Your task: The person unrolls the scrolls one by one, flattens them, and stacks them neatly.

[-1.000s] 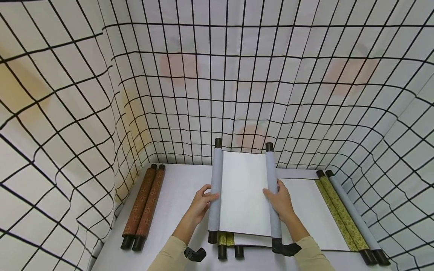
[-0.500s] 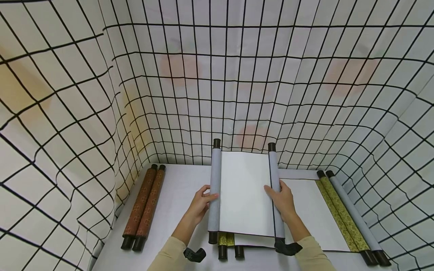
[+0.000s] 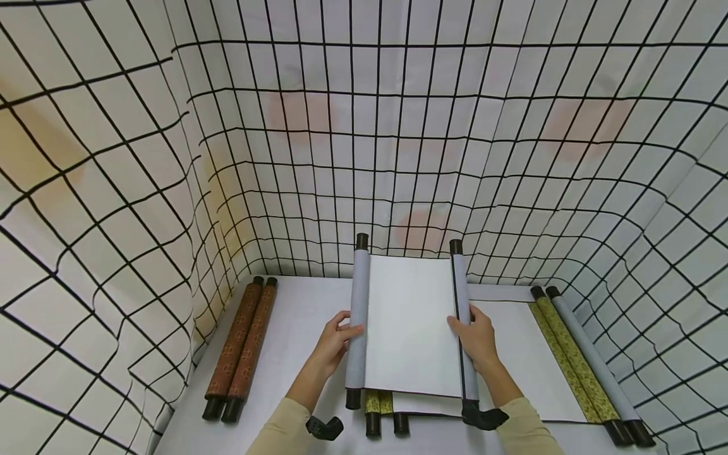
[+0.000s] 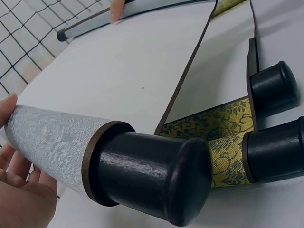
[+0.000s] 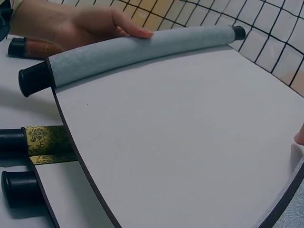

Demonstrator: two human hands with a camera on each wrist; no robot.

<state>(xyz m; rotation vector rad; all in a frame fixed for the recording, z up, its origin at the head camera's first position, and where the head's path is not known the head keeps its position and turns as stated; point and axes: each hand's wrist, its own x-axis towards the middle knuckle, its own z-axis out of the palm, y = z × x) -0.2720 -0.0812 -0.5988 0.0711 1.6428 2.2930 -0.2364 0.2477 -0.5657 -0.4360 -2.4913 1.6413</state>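
Observation:
Both hands hold a grey-blue hanging scroll, partly unrolled, with blank white paper (image 3: 411,322) between two rolled ends capped in black. My left hand (image 3: 332,344) grips the left roll (image 3: 357,303), thumb on top and fingers behind it, as the left wrist view shows at close range. On the other side, my right hand (image 3: 478,338) grips the right roll (image 3: 462,284), its thumb over the dark border strip. Beneath lies a yellow-green patterned scroll (image 4: 228,152), spread open; the held scroll covers part of it. In the right wrist view only a fingertip (image 5: 299,137) of my right hand shows.
Two red-brown patterned scrolls (image 3: 241,347) lie rolled at the table's left. Along the right side, a yellow-green roll (image 3: 574,354) lies beside a grey-blue roll (image 3: 597,360). Black wire grid panels (image 3: 421,158) enclose the white table (image 3: 307,303) at the back and sides.
My hands have drawn slightly apart, the right moving right and the left a little left. The white paper between the rolls is wider, and a dark border strip now shows along the right roll.

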